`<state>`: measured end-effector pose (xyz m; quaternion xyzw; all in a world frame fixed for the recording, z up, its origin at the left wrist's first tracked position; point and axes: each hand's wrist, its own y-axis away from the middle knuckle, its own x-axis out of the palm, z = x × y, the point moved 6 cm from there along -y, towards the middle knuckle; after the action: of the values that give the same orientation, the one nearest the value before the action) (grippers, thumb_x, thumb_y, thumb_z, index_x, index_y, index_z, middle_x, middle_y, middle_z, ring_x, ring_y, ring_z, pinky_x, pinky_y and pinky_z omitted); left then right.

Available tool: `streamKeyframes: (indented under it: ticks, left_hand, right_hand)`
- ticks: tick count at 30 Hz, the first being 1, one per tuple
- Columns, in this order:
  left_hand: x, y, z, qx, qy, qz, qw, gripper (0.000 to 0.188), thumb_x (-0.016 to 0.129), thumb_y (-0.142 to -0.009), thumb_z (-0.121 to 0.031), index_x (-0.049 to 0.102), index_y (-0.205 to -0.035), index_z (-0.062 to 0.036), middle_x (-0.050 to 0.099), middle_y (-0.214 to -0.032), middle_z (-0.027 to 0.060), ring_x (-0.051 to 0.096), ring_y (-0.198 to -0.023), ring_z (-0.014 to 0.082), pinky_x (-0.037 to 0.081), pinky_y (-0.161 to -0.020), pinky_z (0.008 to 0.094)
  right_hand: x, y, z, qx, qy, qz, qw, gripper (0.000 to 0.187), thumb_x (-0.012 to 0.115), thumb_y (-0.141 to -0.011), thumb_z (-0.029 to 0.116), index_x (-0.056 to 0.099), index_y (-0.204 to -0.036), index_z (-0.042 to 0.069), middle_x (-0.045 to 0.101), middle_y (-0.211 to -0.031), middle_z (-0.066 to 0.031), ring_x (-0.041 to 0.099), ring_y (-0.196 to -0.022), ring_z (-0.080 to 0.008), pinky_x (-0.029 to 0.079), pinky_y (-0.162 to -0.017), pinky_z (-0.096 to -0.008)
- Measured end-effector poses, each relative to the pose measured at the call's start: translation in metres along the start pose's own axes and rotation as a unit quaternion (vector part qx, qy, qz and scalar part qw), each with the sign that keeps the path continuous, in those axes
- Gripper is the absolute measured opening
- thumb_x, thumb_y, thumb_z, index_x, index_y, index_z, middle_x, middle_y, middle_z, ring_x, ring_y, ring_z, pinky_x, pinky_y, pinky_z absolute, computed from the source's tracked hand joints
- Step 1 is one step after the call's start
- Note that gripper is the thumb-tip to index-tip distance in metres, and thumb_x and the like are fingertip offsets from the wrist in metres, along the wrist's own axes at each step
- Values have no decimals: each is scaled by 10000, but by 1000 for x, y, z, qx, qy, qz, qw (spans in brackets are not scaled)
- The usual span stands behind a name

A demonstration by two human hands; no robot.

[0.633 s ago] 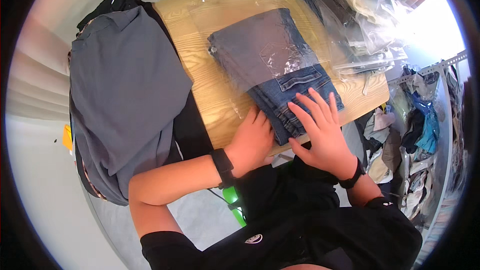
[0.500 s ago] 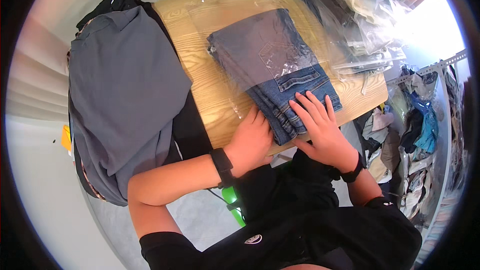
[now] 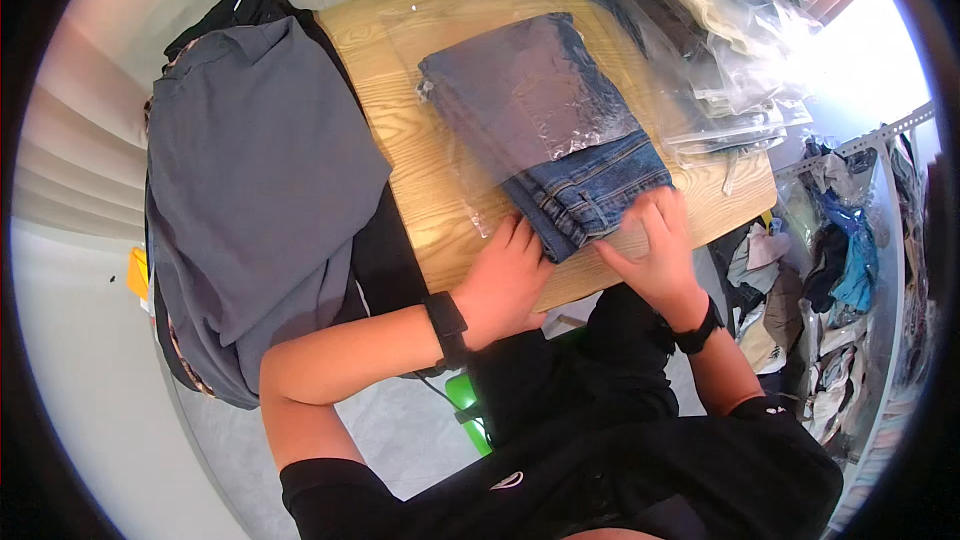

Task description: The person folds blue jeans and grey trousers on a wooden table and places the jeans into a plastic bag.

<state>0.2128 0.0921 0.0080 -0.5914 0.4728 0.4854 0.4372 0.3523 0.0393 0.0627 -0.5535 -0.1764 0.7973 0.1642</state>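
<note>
Folded blue jeans [image 3: 600, 185] lie on the wooden table, most of their length inside a clear plastic bag [image 3: 540, 90]. The waistband end sticks out of the bag toward me. My left hand [image 3: 505, 275] rests against the left side of that end, fingers stretched along the folded edge and thumb low by the table edge. At the near right corner of the jeans, my right hand [image 3: 660, 250] has its fingers curled over the waistband, with the thumb at the near edge.
Grey garments [image 3: 265, 180] are piled over black ones to the left. Several bagged garments [image 3: 700, 40] are stacked at the table's back right. Wooden table top [image 3: 400, 140] shows around the bag. A metal rack [image 3: 880, 200] with packed clothes stands at the right.
The jeans have slid farther into the bag, away from me, and the pocket is now under the plastic. My right hand went from flat on the jeans to curled at their near corner.
</note>
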Motion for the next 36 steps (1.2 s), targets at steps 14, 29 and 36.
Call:
streamKeyframes:
  ticks: [14,29,36]
  left_hand:
    - [-4,0,-1,2,26,-26,999,849,754,-595,-464,498,-1204,69,501,-1199,265,425,-1179,407,252,-1075,499]
    - [-5,0,-1,-11,31,-14,999,929,751,-624,-443,394,-1328,47,421,-1297,259,371,-1244,401,245,-1085,508]
    - [-7,-1,-1,-22,34,-1,999,937,748,-629,-451,383,-1339,41,387,-1327,253,369,-1239,375,273,-1065,490]
  right_hand:
    - [38,9,-30,9,-121,7,993,203,682,-712,63,488,-652,52,458,-582,-68,489,-519,-249,395,-487,-340]
    - [38,3,-24,-30,-101,58,993,194,672,-734,77,542,-876,49,516,-775,-97,524,-726,-292,425,-620,-372]
    - [39,0,-19,-32,-93,77,992,339,664,-762,111,530,-1065,38,557,-950,-140,533,-901,-338,429,-773,-396]
